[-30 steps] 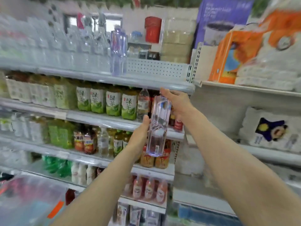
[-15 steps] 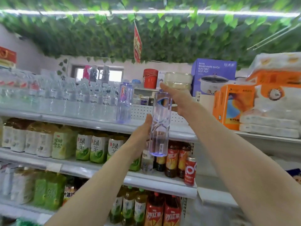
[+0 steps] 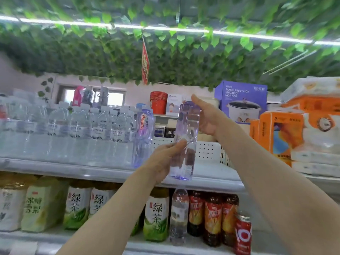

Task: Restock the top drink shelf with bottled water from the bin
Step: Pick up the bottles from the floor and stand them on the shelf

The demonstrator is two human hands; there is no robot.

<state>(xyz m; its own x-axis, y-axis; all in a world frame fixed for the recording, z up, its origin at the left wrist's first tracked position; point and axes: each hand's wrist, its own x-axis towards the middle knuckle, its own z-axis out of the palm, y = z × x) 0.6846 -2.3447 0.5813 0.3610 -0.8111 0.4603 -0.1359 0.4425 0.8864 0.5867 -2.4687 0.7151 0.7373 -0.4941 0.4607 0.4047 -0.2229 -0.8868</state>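
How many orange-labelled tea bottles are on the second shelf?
3 tea bottles, side by side: left, middle, right, beside the red can. More may stand behind.

The hand-held water bottle [image 3: 185, 144] was clear, violet-tinted plastic, glossy, with a ribbed wall. The stocked water bottles [image 3: 82, 135] were colourless glossy plastic with white caps. The top shelf [image 3: 211, 179] presented as smooth white painted metal (satin sheen along the front lip); its perforated back panel [image 3: 207, 151] matched. The hot pot box [image 3: 241, 100] was printed cardboard, semi-matt. The tissue packs [image 3: 316, 144] were wrapped in shiny, creased plastic film. The red can [image 3: 242, 234] showed glossy metal. The hanging leaves [image 3: 165, 57] looked matt and synthetic.
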